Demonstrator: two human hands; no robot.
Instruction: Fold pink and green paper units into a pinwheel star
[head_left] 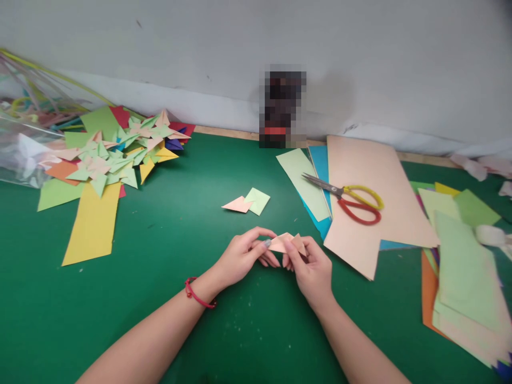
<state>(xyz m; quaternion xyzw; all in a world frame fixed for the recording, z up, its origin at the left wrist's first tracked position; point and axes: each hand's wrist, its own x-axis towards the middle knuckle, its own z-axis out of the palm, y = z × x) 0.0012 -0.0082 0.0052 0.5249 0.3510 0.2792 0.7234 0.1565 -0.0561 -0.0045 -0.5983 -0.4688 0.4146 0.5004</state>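
Between my two hands is a small piece of folded peach paper [282, 242], held just above the green table. My left hand [244, 255], with a red cord bracelet at the wrist, pinches its left end between thumb and fingers. My right hand [314, 269] grips the other end, thumb on top, and partly hides it. Just beyond them lie a folded peach paper piece [237, 205] and a folded light green square [260, 201], their edges meeting.
Scissors [344, 193] with one yellow and one red handle lie on large peach sheets [360, 170]. Folded paper stars [108, 154] pile up at the back left beside a clear plastic bag [20, 154]. Stacked green sheets [466, 266] are at the right. A wall stands behind.
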